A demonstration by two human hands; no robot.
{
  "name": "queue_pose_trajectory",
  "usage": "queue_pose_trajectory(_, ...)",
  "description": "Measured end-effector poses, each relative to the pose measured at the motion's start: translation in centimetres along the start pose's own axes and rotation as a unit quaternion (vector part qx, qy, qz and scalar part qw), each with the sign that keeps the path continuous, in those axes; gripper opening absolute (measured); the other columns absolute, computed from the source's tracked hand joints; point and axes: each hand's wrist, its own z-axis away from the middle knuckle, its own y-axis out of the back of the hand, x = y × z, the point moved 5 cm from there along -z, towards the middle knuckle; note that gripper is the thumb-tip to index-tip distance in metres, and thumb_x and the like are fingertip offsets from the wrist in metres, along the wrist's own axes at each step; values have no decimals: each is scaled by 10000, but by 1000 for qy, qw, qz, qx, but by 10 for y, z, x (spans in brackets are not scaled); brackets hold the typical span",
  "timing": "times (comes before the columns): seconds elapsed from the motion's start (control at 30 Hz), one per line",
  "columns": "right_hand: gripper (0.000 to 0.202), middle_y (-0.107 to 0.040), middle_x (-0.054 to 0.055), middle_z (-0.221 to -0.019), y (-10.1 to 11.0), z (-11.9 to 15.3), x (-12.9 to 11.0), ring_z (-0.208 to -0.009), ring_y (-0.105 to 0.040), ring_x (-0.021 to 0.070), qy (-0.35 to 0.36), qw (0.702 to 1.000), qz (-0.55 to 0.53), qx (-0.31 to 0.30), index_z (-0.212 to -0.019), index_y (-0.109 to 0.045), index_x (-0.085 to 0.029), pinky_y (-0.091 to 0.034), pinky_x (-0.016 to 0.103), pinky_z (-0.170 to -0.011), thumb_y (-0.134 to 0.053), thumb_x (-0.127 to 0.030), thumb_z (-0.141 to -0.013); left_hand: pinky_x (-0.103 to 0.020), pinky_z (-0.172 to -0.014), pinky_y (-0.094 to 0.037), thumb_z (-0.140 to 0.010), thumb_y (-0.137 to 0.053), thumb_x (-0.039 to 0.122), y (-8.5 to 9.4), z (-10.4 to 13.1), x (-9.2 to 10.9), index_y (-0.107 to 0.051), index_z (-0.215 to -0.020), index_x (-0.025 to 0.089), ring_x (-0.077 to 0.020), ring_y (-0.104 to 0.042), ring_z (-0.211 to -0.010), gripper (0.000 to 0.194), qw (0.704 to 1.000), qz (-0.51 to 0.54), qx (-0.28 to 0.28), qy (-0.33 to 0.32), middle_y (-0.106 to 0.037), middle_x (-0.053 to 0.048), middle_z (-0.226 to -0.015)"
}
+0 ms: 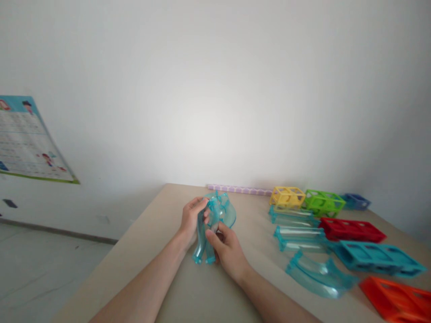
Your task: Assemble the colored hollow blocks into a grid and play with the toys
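My left hand (192, 218) grips the upper left side of a clear teal plastic track piece (201, 242). My right hand (226, 246) is closed on the lower right side of a second teal piece (210, 249) beside it. Both pieces point down toward me, their lower ends a little apart. Just behind them, a round clear teal piece (229, 214) sits on the table, partly hidden by the hands and the held pieces. Some of my fingers are hidden behind the plastic.
On the table's right lie a curved teal track (319, 278), straight teal tracks (299, 237), and yellow (287, 197), green (323, 202), red (352, 229), teal (380, 258) and orange (399, 300) frames. A purple patterned strip (239, 189) runs along the wall.
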Motion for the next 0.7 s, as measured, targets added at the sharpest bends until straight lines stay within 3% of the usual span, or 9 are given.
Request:
queue_pose_trajectory(0.33, 325, -436, -62, -503, 2, 2, 0, -429, -382, 96, 8, 999, 43, 15, -729, -540, -201, -313, 216, -418, -600, -507, -819, -180, -401, -327, -751, -698, 426, -1, 1, -1, -609, -839, 146, -73, -422, -416, 306, 1000, 15, -6, 2, -459, 55, -505)
queue_pose_trajectory(0.7, 314, -427, -51, -573, 4, 1, 0, -487, -381, 93, 23, 997, 65, 22, -715, -529, -184, -321, 214, -453, -602, -473, -814, -180, -401, -278, -763, -687, 423, 0, 0, 5, -633, -836, 129, -68, -415, -398, 307, 999, -28, -3, -30, -463, 49, -483)
